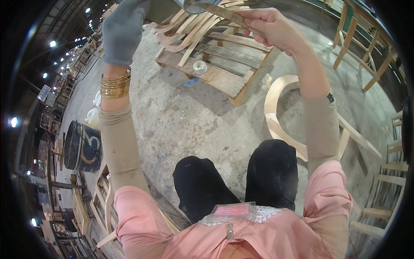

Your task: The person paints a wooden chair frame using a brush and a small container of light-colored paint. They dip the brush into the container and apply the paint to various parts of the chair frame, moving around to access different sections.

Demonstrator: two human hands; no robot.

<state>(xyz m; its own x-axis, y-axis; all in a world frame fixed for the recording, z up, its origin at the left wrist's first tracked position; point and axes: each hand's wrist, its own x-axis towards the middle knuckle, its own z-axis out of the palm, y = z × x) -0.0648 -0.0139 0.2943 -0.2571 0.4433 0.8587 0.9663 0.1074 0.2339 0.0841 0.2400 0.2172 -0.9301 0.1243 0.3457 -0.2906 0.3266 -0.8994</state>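
My right hand (278, 32) is closed round a flat wooden stick (222, 14), brownish and worn, held up near the top edge. The stick's far end reaches left to a rounded, shiny grey rim (193, 7), which the picture cuts off. In a grey knitted glove, my left hand (123, 36) is raised at the upper left, its fingers curled toward a grey-green surface (161, 11) beside it. The top edge hides the fingertips and most of that thing. Below lie curved wooden pieces (194, 32), stacked on a wooden pallet (228, 82).
A small clear cup (200, 67) stands on the pallet's near end. Right of my knees lies a curved wooden frame (272, 103) on the concrete floor. A dark bucket (84, 146) stands at left. Wooden chair frames (384, 190) line the right; a wooden table (366, 43) stands farther back.
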